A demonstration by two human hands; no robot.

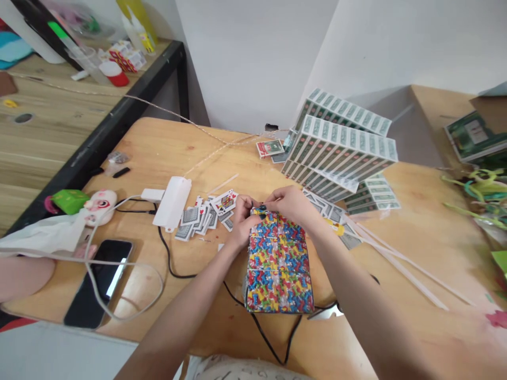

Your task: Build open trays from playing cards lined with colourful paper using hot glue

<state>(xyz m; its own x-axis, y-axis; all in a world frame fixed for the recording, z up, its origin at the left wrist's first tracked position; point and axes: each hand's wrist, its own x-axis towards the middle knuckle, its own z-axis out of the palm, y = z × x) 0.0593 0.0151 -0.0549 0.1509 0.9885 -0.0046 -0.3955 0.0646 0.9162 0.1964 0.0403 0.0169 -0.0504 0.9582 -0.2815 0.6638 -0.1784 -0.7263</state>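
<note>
In front of me lies a thick rectangular block [279, 264], its top covered in a bright red, blue, yellow and green pattern with seams dividing it into panels. My left hand [242, 224] grips its far left corner, thumb on top and fingers curled over the far edge. At that same far edge my right hand [291, 205] is closed, fingertips pinched together beside the left ones; what they pinch, if anything, is hidden. Loose playing cards [206, 215] are strewn left of the block, and more cards [327, 208] lie to the right beyond my right wrist.
Stacked green-and-white card boxes [340, 142] tower at the back right. A red-edged card box [270, 148] lies nearby. White strips [400, 264] stretch across the right side. On the left are a white power strip [172, 203], a phone [99, 285] and cables [169, 264], some running under the block.
</note>
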